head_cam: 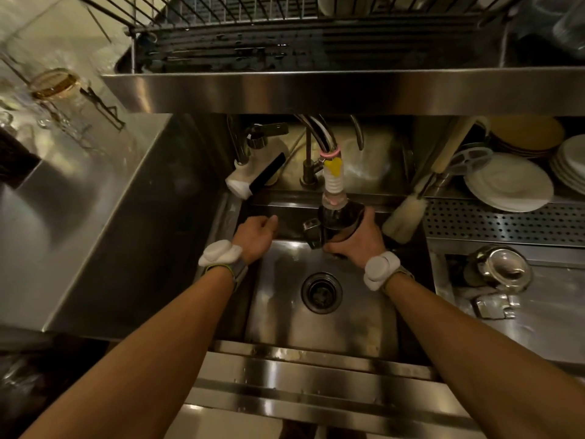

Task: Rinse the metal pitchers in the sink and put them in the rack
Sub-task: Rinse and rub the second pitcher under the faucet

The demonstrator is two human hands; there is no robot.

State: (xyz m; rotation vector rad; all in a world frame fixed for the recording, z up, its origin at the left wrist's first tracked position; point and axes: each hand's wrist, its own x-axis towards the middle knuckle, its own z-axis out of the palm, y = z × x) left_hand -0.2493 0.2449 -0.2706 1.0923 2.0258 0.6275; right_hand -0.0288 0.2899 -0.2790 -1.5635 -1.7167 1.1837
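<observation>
1. A dark metal pitcher point(342, 218) is held over the back of the sink point(285, 315), tilted, with its mouth right under the faucet nozzle point(333, 185)
2. The right hand point(357, 243) grips this pitcher from below and behind, fingers wrapped round its body; a handle-like part sticks out to the left of the hand
3. The left hand point(258, 234) is near the back left corner of the sink, well apart from the pitcher, its fingers loosely curled with nothing visibly in them
4. Both wrists wear pale padded bands
5. The round drain point(321, 293) lies in the sink floor, nearer the viewer than both hands
6. A pale bottle brush point(405, 217) leans at the back right corner of the sink, just beside the right hand
7. A second metal pitcher point(500, 267), shiny, sits on the counter point(554, 315) to the right of the sink
8. Stacked white plates point(509, 182) rest on a shelf behind that counter
9. A wire rack point(253, 14) sits on a steel shelf above the sink, at the top of the view
</observation>
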